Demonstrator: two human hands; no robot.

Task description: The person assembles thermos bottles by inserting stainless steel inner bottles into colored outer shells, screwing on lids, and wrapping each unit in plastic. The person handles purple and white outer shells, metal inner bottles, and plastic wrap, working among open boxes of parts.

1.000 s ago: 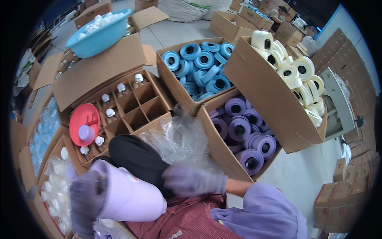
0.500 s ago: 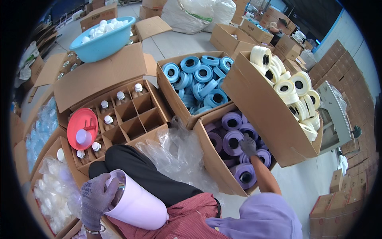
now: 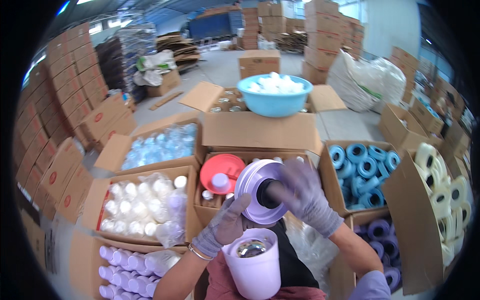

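Both of my hands wear grey gloves and hold a pale purple roll (image 3: 251,192) with a black core (image 3: 269,193) up in front of me. My left hand (image 3: 226,225) grips the roll's lower left rim, thumb up against its face. My right hand (image 3: 306,196), blurred, closes over the black core from the right. Just below stands a pale lilac cylinder (image 3: 253,267), its open top showing a shiny metal inside. It rests against my lap under the left hand.
Open cardboard boxes ring me: clear bottles in plastic bags (image 3: 142,205), lilac bottles (image 3: 120,272), blue rolls (image 3: 362,167), purple rolls (image 3: 382,237), cream rolls (image 3: 447,192). A red dish (image 3: 220,170) with a lilac cap lies on a divided box. A blue basin (image 3: 274,100) of white caps sits behind.
My view has tilted up toward the hall. My right hand came back from the box of purple rolls and now sits on the roll's core. The lilac cylinder now stands upright below.
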